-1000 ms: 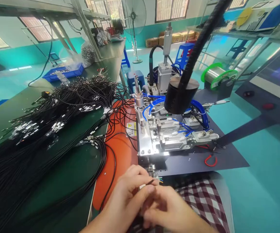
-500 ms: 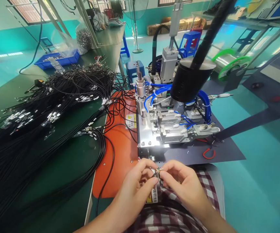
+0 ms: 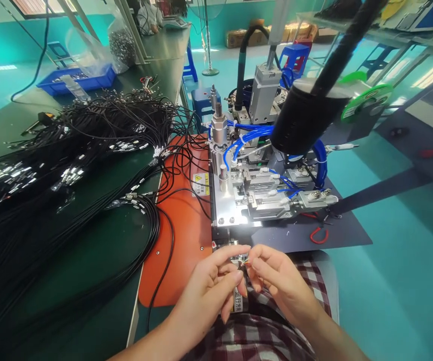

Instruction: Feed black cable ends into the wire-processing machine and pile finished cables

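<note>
Between my hands is the end of a cable, with thin coloured wires [image 3: 244, 261] fanning out of it. My left hand [image 3: 211, 286] is closed on the cable end in a thumb pinch, its index finger stretched over the wires towards the right hand. The fingers mostly cover the cable's jacket. My right hand [image 3: 282, 278] pinches the wire tips between thumb and index finger. Just beyond both hands stands a metal bench machine [image 3: 235, 205] with blue air tubes [image 3: 254, 134].
An orange base plate [image 3: 179, 271] lies left of the machine. Bundles of black cables [image 3: 99, 125] cover much of the green table [image 3: 99, 281]. A blue tray [image 3: 56, 85] sits at the back left. A black cylinder on an arm [image 3: 302, 120] hangs over the machine. Red-handled tool [image 3: 319, 235] lies at right.
My left index finger has lifted and straightened towards the right hand. Both hands stay together at the wires, the right fingers closing in more. The camera view has tilted slightly.
</note>
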